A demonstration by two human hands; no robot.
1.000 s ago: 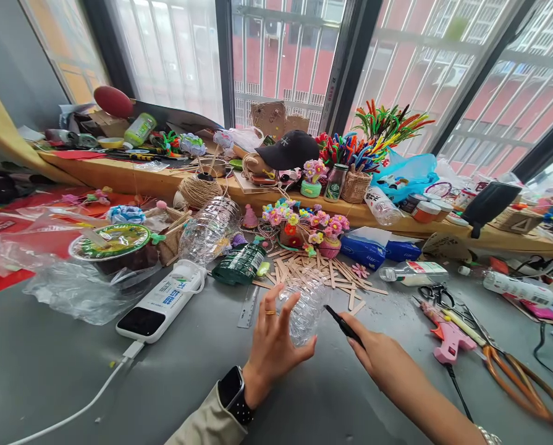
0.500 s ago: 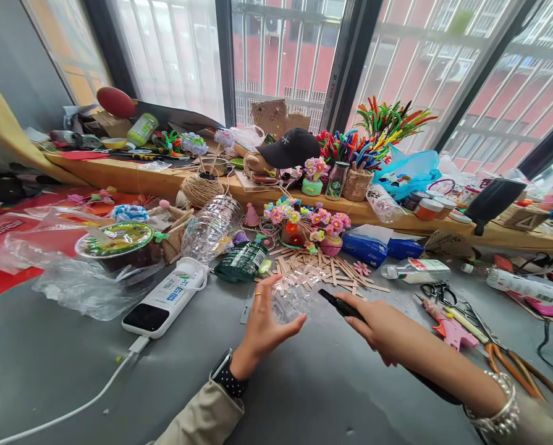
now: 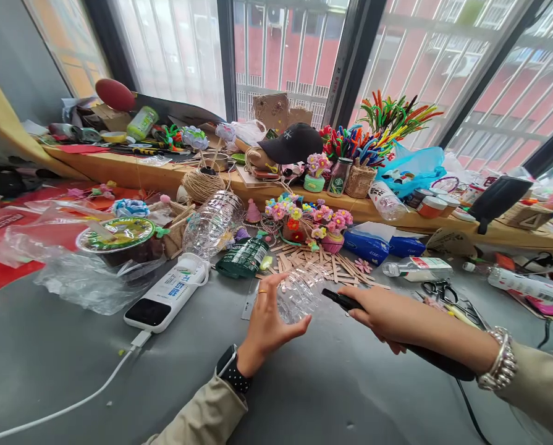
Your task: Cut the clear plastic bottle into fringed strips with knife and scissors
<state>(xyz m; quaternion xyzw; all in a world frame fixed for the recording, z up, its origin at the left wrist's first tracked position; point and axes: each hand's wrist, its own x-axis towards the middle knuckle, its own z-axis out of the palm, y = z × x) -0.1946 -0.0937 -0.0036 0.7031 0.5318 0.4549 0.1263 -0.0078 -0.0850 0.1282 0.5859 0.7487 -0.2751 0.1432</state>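
My left hand [image 3: 270,324] curves around a clear ribbed plastic bottle piece [image 3: 301,293], with the thumb stretched along its lower side and the fingers on its left. The piece is see-through, so its exact outline is hard to make out. My right hand [image 3: 371,312] grips a long black corded tool [image 3: 338,300], shaped like a hair straightener. Its narrow front end points left, close to the bottle piece's right edge; whether they touch I cannot tell. The tool's thick rear part passes beneath my right wrist.
Wooden craft sticks [image 3: 338,266] lie scattered behind the bottle piece. A green plastic bottle part [image 3: 243,256] and a white power bank [image 3: 167,293] with a cable are at left. Scissors [image 3: 443,290] and a clear bottle [image 3: 417,269] lie at right. Pipe-cleaner flowers [image 3: 295,213] stand behind.
The right forearm has swung upward, and more of the tool's rear and its cord show. The pink glue gun is now mostly covered by that arm. The left hand has barely moved.
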